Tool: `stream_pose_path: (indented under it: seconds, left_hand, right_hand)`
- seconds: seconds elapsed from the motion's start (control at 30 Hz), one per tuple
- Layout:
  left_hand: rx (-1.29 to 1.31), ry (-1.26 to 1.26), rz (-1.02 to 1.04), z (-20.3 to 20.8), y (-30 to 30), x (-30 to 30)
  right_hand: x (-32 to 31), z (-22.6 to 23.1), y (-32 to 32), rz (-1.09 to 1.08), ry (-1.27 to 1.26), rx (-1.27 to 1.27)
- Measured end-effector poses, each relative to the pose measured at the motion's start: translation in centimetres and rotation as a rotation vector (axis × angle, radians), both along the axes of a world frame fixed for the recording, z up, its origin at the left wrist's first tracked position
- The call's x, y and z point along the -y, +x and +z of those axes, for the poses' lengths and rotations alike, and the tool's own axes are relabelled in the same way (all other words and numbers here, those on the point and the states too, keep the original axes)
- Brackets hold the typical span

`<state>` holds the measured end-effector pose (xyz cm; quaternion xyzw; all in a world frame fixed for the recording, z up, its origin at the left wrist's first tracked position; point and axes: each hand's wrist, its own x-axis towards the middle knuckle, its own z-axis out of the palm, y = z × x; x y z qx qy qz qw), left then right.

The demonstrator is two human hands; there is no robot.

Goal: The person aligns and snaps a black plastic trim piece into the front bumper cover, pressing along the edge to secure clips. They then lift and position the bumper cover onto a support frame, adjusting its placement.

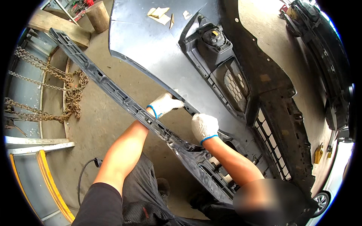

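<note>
A large silver-grey car bumper cover [151,41] lies with its inner side partly showing. My left hand [166,104], in a white knit glove with a blue cuff, reaches over a long dark plastic strip [109,88] and pinches the bumper's near edge. Close beside it, my right hand [204,126] in a matching glove is closed at that same edge, its fingertips mostly hidden. The strip slants from the upper left to the bumper's lower part, with a gap of floor between it and the bumper edge.
Rusty chains [73,86] hang from a metal rack at the left. A wooden log [97,17] and a timber beam [60,28] are at the upper left. Another dark bumper [320,49] stands at the right, and a car wheel [321,203] shows at the lower right.
</note>
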<state>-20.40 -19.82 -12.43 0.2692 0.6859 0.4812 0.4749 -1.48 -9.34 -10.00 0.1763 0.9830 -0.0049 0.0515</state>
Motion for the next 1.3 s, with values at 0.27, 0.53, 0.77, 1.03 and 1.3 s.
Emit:
stream_pose_path:
  seconds: [0.27,0.53,0.77,1.03,1.3]
  left_hand:
    - [-0.341,-0.008,0.062,-2.1,0.4,0.3]
    - [-0.343,-0.063,0.045,-0.3,1.6,0.2]
    - [-0.214,-0.06,0.095,-0.2,2.0,0.1]
    - [-0.198,-0.029,0.092,-1.8,1.8,0.4]
    - [-0.384,-0.013,0.049,-1.9,2.5,1.0]
  right_hand:
    - [-0.8,0.5,-0.1,0.055,-0.119,-0.017]
    - [0.2,0.3,-1.3,0.079,-0.057,0.077]
    - [-1.0,-0.2,-0.7,0.123,-0.095,0.054]
    - [0.8,-1.5,-0.7,0.107,0.046,-0.039]
    - [0.4,-1.2,-0.7,0.067,-0.049,-0.014]
